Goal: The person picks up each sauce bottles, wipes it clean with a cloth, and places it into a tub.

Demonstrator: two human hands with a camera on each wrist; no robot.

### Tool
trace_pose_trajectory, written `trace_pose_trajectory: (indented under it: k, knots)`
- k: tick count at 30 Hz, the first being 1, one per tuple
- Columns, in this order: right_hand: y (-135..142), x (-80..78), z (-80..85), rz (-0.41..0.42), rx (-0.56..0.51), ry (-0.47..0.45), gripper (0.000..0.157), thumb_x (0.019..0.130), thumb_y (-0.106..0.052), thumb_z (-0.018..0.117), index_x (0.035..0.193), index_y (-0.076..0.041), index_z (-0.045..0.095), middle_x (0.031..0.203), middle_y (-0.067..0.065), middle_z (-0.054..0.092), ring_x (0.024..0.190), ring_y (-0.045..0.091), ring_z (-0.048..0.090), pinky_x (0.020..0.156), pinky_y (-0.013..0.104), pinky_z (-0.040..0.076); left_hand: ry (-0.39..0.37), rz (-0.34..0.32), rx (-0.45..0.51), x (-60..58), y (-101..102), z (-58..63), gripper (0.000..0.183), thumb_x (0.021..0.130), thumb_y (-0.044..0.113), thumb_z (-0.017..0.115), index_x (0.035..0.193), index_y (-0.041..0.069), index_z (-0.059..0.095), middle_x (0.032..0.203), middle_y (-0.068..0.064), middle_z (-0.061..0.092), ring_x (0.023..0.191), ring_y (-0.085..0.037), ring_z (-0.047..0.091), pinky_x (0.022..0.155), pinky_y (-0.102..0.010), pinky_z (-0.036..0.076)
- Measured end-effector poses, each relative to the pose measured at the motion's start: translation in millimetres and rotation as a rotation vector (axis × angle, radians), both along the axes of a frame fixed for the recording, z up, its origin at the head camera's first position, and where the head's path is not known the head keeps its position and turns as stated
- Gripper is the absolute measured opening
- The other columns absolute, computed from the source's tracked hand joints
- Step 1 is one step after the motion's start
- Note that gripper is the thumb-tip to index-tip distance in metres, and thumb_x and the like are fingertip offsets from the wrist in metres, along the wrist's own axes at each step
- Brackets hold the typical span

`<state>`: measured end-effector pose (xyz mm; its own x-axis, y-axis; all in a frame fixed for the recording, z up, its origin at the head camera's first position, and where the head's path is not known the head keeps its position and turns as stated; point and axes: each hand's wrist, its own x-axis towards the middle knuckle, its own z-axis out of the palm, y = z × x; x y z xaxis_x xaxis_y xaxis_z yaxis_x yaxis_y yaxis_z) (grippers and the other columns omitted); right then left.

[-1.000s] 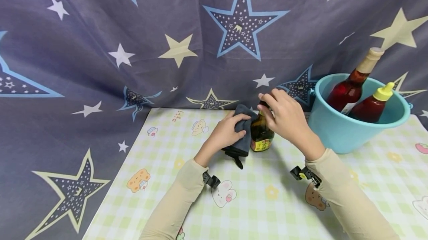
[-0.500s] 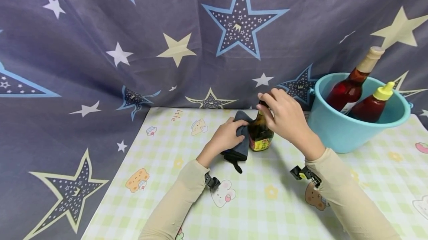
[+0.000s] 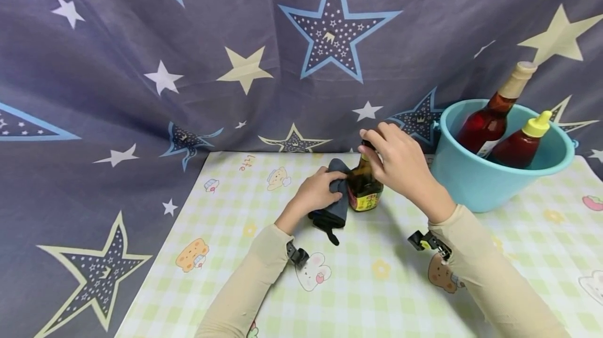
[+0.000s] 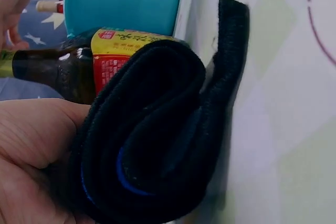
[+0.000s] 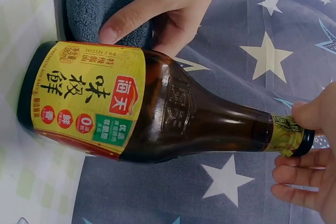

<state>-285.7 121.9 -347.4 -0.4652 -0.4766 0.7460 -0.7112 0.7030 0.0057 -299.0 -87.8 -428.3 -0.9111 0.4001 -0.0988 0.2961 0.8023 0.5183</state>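
A dark brown soy sauce bottle (image 3: 365,189) with a yellow label stands upright on the table. My right hand (image 3: 400,162) pinches its black cap and neck from above, thumb and fingertips around the top (image 5: 294,135). My left hand (image 3: 317,190) grips a folded dark grey-blue towel (image 3: 336,196) just left of the bottle. In the left wrist view the towel's rolled end (image 4: 152,135) shows, with one flap sticking out along the tabletop. Seen from the right wrist, the left thumb lies on the towel close beside the bottle's label (image 5: 86,87).
A light blue bucket (image 3: 485,186) stands on the right of the table. Inside lean a tall red bottle (image 3: 487,121) with a gold-wrapped neck and a red squeeze bottle (image 3: 520,144) with a yellow nozzle cap. A star-patterned curtain (image 3: 198,66) hangs behind the checked tablecloth (image 3: 377,301).
My left hand has slid the towel slightly toward me along the bottle's left side. The right hand keeps its pinch on the bottle top, and the head view has shifted a little.
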Motion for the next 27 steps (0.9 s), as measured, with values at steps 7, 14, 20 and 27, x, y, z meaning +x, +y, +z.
trace_pose_trajectory:
  k: [7, 14, 20, 27]
  knots:
    - [-0.3, 0.7, 1.1, -0.006, 0.008, -0.01, 0.02, 0.098, -0.019, 0.069, 0.111, -0.003, 0.07, 0.083, 0.012, 0.054, 0.068, 0.026, 0.045, 0.058, 0.035, 0.037, 0.009, 0.034, 0.125, 0.4, -13.4, 17.5, 0.047, 0.095, 0.021, 0.073, 0.141, 0.027, 0.062, 0.145, -0.016, 0.052, 0.119, -0.034, 0.06, 0.095, -0.048, 0.05]
    - [0.5, 1.5, 2.1, -0.011, 0.009, -0.012, 0.021, 0.098, -0.019, 0.069, 0.111, -0.003, 0.07, 0.083, 0.011, 0.053, 0.068, 0.026, 0.045, 0.058, 0.035, 0.038, 0.098, 0.039, 0.259, 3.5, -25.4, 44.4, 0.049, 0.094, 0.024, 0.076, 0.141, 0.029, 0.063, 0.143, -0.016, 0.053, 0.113, -0.033, 0.061, 0.092, -0.047, 0.049]
    - [3.3, 0.2, 7.3, -0.003, 0.068, 0.005, 0.02, 0.097, -0.02, 0.07, 0.11, -0.004, 0.069, 0.083, 0.011, 0.054, 0.067, 0.025, 0.046, 0.058, 0.034, 0.038, 0.153, 0.042, 0.426, 9.4, -34.6, 63.6, 0.049, 0.094, 0.022, 0.076, 0.14, 0.029, 0.063, 0.138, -0.012, 0.056, 0.114, -0.03, 0.058, 0.096, -0.047, 0.047]
    - [11.1, -5.2, 18.8, 0.018, 0.29, 0.032, 0.033, 0.094, -0.028, 0.074, 0.114, -0.003, 0.066, 0.084, 0.011, 0.055, 0.067, 0.027, 0.051, 0.06, 0.036, 0.042, 0.176, 0.064, 0.625, 14.0, -46.3, 76.2, 0.048, 0.095, 0.018, 0.074, 0.14, 0.028, 0.063, 0.145, -0.006, 0.054, 0.125, -0.028, 0.053, 0.102, -0.048, 0.046]
